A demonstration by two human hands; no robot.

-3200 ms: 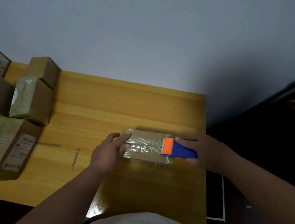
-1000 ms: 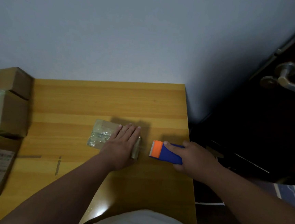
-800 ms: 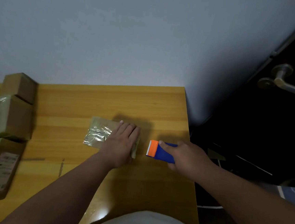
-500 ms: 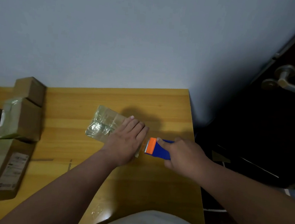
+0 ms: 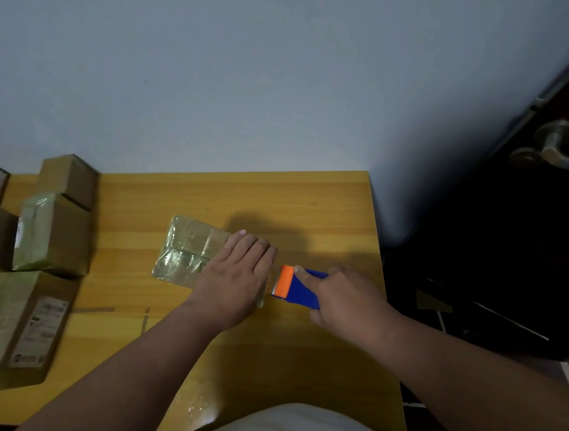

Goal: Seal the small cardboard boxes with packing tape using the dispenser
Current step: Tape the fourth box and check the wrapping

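Far left: several taped boxes point(image 5: 50, 236) are sitting stacked along the left edge of the surface point(image 5: 264, 351), well apart from the work.
Box in hand: one small flat box point(image 5: 186, 255) is lying mid-surface, slightly skewed, its top glossy with tape.
Left hand: the left hand point(image 5: 236, 276) is lying flat, fingers straight and together, pressing down on the right half of the box; it is gripping nothing.
Dispenser: the blue dispenser point(image 5: 299, 288), orange end toward the box, is sitting just beside the box's right edge, seemingly touching it.
Right hand: the right hand point(image 5: 344, 299) is curling round the blue handle, index finger stretched along the top toward the orange end.
Step (judgement): a tape run is probably finishing or being cut at the box's right end; whether the tape is already severed cannot be told.
Next move (judgement): calling for firm downward pressure from the left hand while the dispenser tilts to tear cleanly, then smoothing the loose end.
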